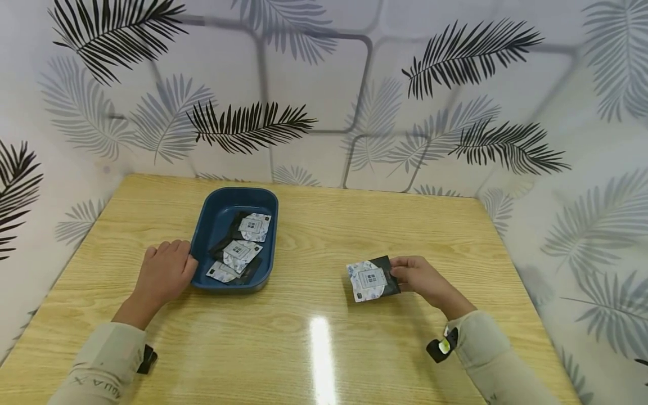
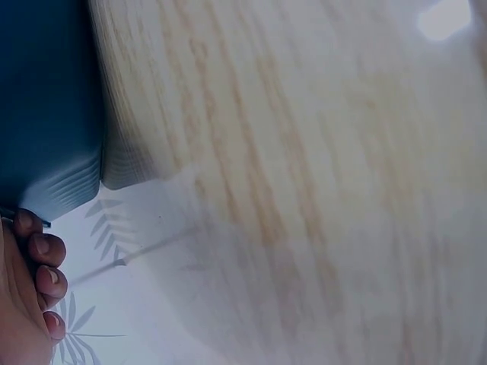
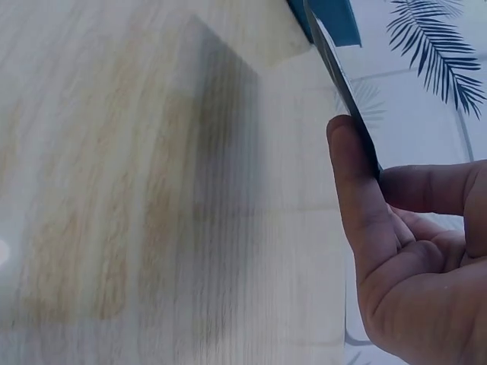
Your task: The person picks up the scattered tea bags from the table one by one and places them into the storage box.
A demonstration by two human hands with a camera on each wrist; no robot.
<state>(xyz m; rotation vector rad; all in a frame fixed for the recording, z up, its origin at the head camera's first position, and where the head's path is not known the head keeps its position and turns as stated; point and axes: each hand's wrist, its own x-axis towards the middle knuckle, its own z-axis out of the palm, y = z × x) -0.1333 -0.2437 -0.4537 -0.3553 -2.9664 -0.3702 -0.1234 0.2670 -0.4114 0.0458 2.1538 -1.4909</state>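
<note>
My left hand (image 1: 169,271) grips the left rim of a dark blue plastic bin (image 1: 230,289) at the left of the table. The left wrist view shows its fingers (image 2: 50,281) curled at the bin's rim. Inside the bin, several flat black-and-white sachets (image 1: 243,254) lie overlapping. To the right, my right hand (image 1: 417,279) pinches another such sachet (image 1: 372,279) by its black end, the white printed face upward. In the right wrist view this sachet (image 3: 346,84) appears edge-on between thumb and finger, raised over the table with its shadow below.
The wood-grain table (image 1: 304,242) stands against a wall (image 1: 324,84) covered with a leaf pattern, which also runs along both sides. A bright light reflection lies near the table's front middle. Each wrist wears a small black camera.
</note>
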